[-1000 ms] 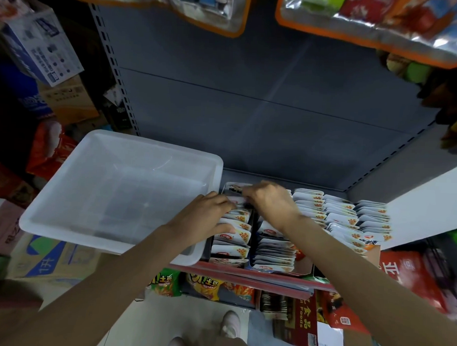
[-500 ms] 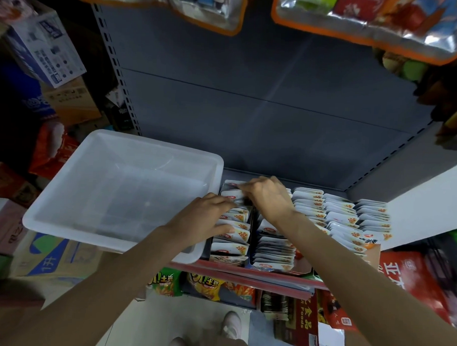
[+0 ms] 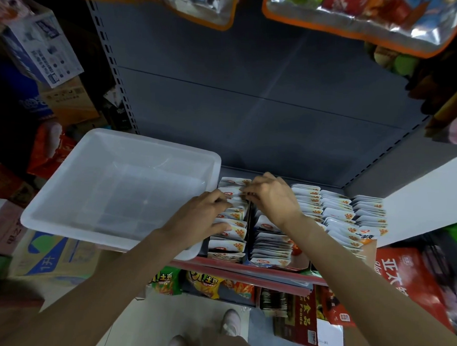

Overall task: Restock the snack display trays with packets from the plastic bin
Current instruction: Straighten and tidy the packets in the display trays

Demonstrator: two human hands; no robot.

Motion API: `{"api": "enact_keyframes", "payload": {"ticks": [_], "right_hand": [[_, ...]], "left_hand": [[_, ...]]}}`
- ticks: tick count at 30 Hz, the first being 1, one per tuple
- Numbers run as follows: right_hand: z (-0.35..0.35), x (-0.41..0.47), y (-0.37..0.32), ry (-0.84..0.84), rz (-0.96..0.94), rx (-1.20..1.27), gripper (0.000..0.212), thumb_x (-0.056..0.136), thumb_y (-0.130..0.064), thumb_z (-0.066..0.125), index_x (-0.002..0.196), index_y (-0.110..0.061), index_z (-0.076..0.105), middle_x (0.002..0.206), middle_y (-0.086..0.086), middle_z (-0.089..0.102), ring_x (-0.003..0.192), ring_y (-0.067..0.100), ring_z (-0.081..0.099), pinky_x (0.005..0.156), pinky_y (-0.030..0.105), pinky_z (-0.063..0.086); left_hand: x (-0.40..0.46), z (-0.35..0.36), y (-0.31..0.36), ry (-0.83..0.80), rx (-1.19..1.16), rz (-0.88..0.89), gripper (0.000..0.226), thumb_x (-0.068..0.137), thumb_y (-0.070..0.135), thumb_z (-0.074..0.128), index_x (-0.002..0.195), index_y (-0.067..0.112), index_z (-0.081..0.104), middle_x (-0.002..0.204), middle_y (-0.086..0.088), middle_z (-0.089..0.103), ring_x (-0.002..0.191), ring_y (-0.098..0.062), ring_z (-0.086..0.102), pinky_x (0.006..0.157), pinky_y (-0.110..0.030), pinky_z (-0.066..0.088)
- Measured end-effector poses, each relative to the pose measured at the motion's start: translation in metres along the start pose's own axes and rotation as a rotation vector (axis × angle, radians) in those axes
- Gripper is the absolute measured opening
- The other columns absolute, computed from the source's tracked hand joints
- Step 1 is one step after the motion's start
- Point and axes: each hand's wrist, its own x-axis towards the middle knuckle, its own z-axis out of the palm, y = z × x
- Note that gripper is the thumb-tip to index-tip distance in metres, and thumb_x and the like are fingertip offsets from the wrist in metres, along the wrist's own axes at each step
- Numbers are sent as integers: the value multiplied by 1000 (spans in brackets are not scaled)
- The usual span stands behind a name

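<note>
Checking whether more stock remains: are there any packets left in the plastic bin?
No, the plastic bin shows only its bare translucent floor, while both hands work in the leftmost display tray.

Both hands in frame centre on the leftmost display tray (image 3: 227, 253): left hand (image 3: 200, 216) fingers curled over packets (image 3: 230, 231), right hand (image 3: 270, 197) pinching packet tops at the row's far end. White plastic bin (image 3: 66, 193) sits left of centre, touching the tray; more packet rows (image 3: 350, 216) at right.

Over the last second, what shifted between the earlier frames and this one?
Very little. The right hand crept slightly toward the back of the leftmost packet row, fingers on the rear packets. The left hand stayed on that row's middle. The plastic bin stayed put, with no packets visible inside.
</note>
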Motion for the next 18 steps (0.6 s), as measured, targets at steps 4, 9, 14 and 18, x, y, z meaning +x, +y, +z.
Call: {"api": "enact_keyframes", "payload": {"ticks": [4, 9, 14, 18], "right_hand": [[4, 7, -8, -66, -5, -178, 27, 97, -31, 46, 118, -25, 61, 123, -5, 57, 119, 18, 41, 92, 30, 31], [10, 8, -11, -91, 43, -231, 20, 92, -26, 54, 111, -25, 62, 117, -4, 61, 118, 19, 42, 92, 30, 31], [12, 13, -16, -119, 46, -350, 17, 92, -27, 53, 104, -26, 66, 105, -1, 66, 114, 20, 46, 92, 33, 31], [16, 12, -15, -115, 30, -344, 16, 91, -26, 56, 105, -27, 64, 103, 0, 65, 112, 20, 48, 91, 34, 31]], "left_hand": [[1, 0, -1, -20, 2, -13, 50, 90, 39, 58, 133, 13, 52, 128, -1, 50, 116, -17, 48, 98, -29, 38], [-1, 1, -4, 4, 51, 4, 47, 86, 40, 63, 123, 11, 62, 117, -4, 60, 112, -23, 53, 94, -34, 38], [-1, 1, -2, -18, 36, -27, 50, 91, 41, 56, 133, 15, 52, 128, 1, 51, 117, -17, 45, 94, -29, 34], [-3, 1, -2, -11, 14, -27, 48, 90, 39, 58, 131, 13, 55, 125, -2, 53, 115, -19, 47, 92, -31, 36]]}}
